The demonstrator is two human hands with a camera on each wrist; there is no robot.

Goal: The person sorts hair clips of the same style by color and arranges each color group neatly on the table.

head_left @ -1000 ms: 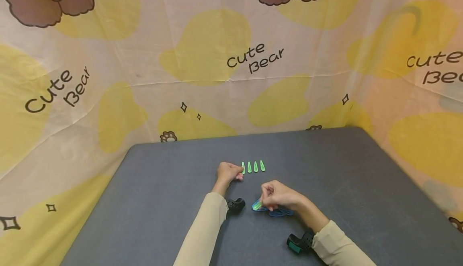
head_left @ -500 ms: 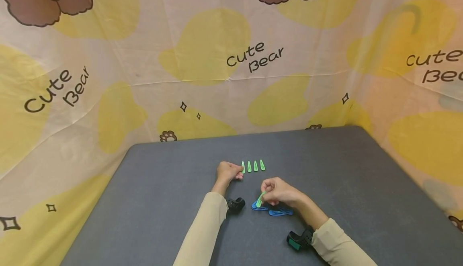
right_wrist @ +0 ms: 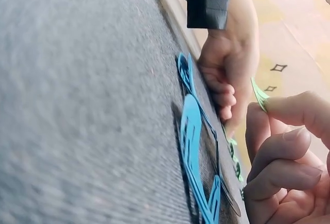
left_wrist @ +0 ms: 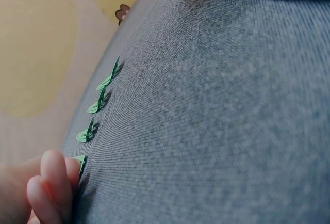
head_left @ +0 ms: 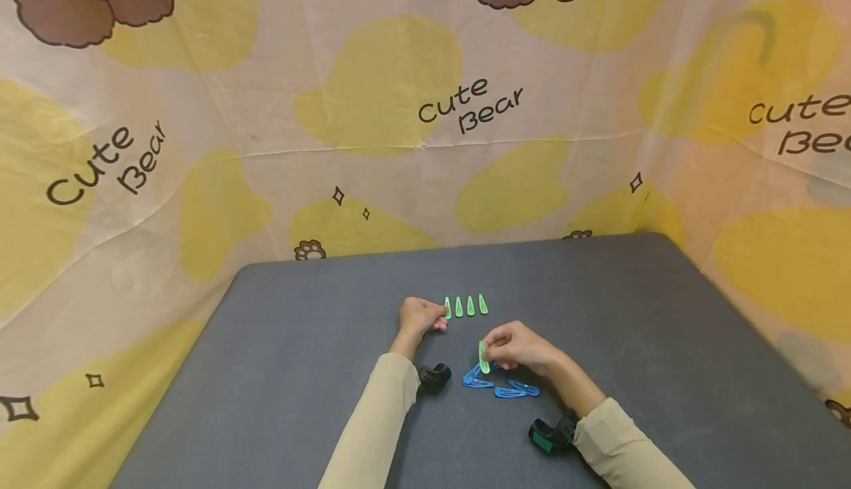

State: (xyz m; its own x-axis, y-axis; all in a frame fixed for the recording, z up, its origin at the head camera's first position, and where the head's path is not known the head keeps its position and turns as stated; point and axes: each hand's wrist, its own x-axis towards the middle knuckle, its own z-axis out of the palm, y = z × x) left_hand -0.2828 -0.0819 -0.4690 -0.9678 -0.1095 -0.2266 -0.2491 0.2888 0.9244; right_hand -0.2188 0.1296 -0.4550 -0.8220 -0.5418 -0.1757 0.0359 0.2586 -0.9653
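In the head view my left hand (head_left: 419, 315) pinches the leftmost green snap hair clip (head_left: 448, 309) of a short row. Beside it several more green hair clips (head_left: 470, 306) lie side by side, points away from me. My right hand (head_left: 521, 347) holds another green hair clip (head_left: 484, 358) between thumb and index finger, raised above the table. Under and in front of that hand lie several blue snap hair clips (head_left: 510, 393) in a loose pile. The right wrist view shows the pinched green clip (right_wrist: 260, 96) well above the blue clips (right_wrist: 192, 131).
A dark grey table (head_left: 299, 371) lies beneath both hands. Behind it and along the sides hangs a patterned cloth (head_left: 392, 90) with yellow patches and lettering. Black camera mounts (head_left: 435, 377) sit on both wrists, below the sleeves.
My right hand has lifted a green hair clip off the blue pile, turning it more upright and moving it slightly away from me. The left hand has stayed at the row.
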